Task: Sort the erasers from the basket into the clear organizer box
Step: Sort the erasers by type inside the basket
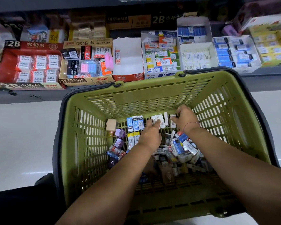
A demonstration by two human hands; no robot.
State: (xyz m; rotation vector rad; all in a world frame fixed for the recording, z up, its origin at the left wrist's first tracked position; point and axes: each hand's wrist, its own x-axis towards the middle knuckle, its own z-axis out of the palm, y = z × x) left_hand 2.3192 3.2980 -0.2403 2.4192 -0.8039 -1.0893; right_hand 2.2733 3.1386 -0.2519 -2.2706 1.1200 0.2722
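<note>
A green plastic basket [152, 93] stands in front of me with loose erasers on its bottom. Both my hands are inside it at the far end. My left hand [150, 132] pinches a white eraser [161, 120] in a short row of white ones. My right hand [185, 117] curls its thumb and fingers round another white eraser [172, 122] at the row's right end. Three blue erasers [135, 124] stand side by side left of my left hand. A mixed heap of erasers [182, 150] lies under my right forearm. I see no clear organizer box plainly.
Past the basket, a shelf holds open cardboard display boxes: a red 2B box [29, 65], a 4B ERASER box [88, 62], a nearly empty white box [128, 57], and a box of blue erasers [235, 52]. White floor [23, 135] lies to the left.
</note>
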